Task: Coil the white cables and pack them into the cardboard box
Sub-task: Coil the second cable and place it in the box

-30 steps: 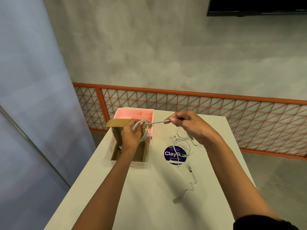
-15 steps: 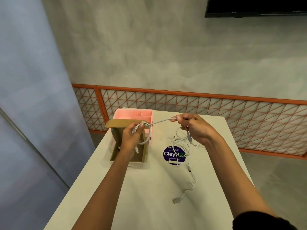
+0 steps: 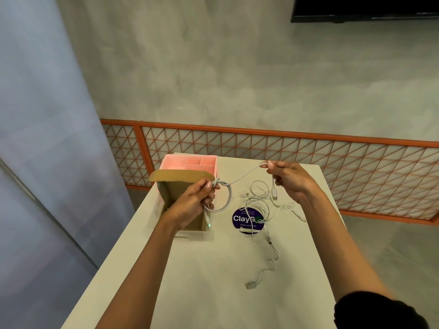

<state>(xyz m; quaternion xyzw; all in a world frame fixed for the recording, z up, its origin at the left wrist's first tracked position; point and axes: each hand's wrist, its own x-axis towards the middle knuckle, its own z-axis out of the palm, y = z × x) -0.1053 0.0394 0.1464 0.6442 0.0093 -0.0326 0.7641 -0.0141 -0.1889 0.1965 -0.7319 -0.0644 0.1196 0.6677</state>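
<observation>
Cable handling, head view. The white cable (image 3: 227,198) being coiled is thin, light and limp. It holds no shape of its own, and the loops will probably spring open if released.

The left hand (image 3: 193,203) is closed on a small coil of this cable, with thumb and fingers pinching the loops where they cross. It holds the coil over the open cardboard box (image 3: 166,193), which stands at 10 o'clock on the surface (image 3: 202,281). One plug end hangs from the coil beside the right wall of the box.

From the crossing, a taut span runs toward 2 o'clock to the right hand (image 3: 288,179). That hand pinches the cable between thumb and fingertips, and a short tail with a plug (image 3: 274,194) hangs below it.

Take hold at the crossing of the loops, not at a plug. The jacket looks smooth and may slip under a light pinch. Avoid a sharp bend where cable meets plug, since that joint is likely the weak point.

The loose cables (image 3: 261,205) lie tangled at 1 o'clock on the surface, well apart from the box. They partly cover a round purple sticker (image 3: 245,219). One strand trails toward 5 o'clock and ends in a flat plug (image 3: 250,285). Lifting one strand will probably drag the others, so separate them at a free end first.

A pink divided tray (image 3: 190,161) stands behind the box at 11 o'clock. Whether the two touch cannot be told.
</observation>
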